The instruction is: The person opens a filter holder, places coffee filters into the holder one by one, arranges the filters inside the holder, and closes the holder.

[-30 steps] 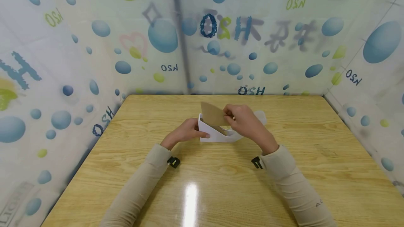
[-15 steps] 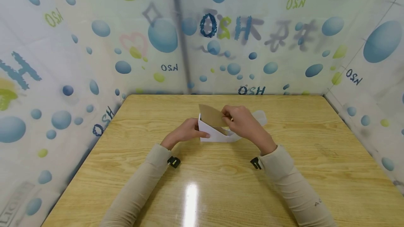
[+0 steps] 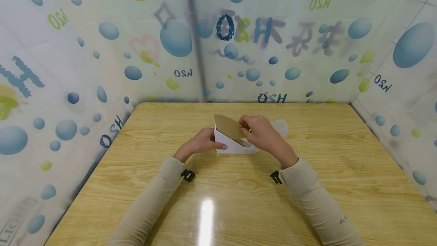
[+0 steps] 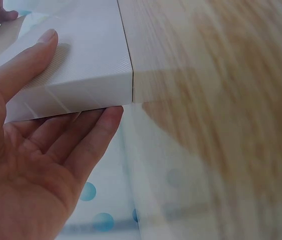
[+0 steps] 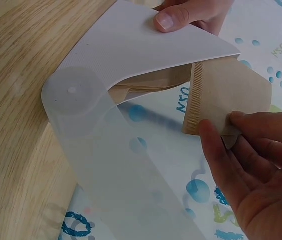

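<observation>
A white holder (image 3: 229, 145) with a slanted open top stands on the table. My left hand (image 3: 203, 141) grips its left end, the thumb on the near wall and the fingers bent around the end, as the left wrist view shows. My right hand (image 3: 263, 130) pinches a brown paper coffee filter (image 3: 227, 126) between thumb and fingers. Tilted over the opening, the filter shows its crimped edge in the right wrist view. More brown filters (image 5: 156, 81) lie inside the holder. A translucent lid (image 5: 105, 150) hangs swung open from the holder's right end, partly behind my right hand in the head view.
The wooden table (image 3: 232, 189) runs back to a wall (image 3: 293, 60) printed with blue and green bubbles. Walls also flank it on the left and right. A black wrist mount (image 3: 187, 175) sits by the left cuff, another (image 3: 276, 177) by the right.
My right hand has moved slightly left and down, carrying the coffee filter lower toward the holder's opening. The left hand and the holder have stayed in place.
</observation>
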Demonstrator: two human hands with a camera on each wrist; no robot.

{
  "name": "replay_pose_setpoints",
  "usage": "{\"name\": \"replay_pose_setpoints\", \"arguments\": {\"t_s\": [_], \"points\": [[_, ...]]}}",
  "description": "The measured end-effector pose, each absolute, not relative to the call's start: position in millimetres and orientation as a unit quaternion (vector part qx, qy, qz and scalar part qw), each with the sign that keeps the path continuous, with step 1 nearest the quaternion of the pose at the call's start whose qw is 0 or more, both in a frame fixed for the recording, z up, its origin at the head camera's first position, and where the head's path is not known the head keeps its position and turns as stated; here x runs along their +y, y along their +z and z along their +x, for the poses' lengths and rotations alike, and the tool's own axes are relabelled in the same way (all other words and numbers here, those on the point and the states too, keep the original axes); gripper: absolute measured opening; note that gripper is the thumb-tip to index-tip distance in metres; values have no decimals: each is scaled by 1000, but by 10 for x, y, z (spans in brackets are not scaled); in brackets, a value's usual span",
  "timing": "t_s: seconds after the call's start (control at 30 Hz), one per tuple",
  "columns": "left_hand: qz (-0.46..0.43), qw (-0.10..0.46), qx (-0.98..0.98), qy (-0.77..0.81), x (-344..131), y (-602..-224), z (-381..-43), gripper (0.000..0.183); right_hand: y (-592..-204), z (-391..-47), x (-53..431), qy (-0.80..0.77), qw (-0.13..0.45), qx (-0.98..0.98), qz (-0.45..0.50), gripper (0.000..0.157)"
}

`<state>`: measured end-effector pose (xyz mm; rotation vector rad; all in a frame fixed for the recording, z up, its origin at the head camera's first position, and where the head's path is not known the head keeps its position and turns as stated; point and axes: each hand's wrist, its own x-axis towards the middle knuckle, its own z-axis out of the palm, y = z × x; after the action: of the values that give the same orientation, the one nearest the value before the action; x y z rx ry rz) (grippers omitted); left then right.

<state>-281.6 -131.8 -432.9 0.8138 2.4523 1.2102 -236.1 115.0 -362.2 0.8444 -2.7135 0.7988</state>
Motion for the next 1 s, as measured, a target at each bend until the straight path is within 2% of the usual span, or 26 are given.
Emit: {"name": "replay_pose_setpoints", "arguments": {"t_s": [1.0], "points": [[286, 148, 846, 424, -1322, -4341, -2819, 33, -3668, -2391, 1137, 265, 64, -919, 286, 7]]}}
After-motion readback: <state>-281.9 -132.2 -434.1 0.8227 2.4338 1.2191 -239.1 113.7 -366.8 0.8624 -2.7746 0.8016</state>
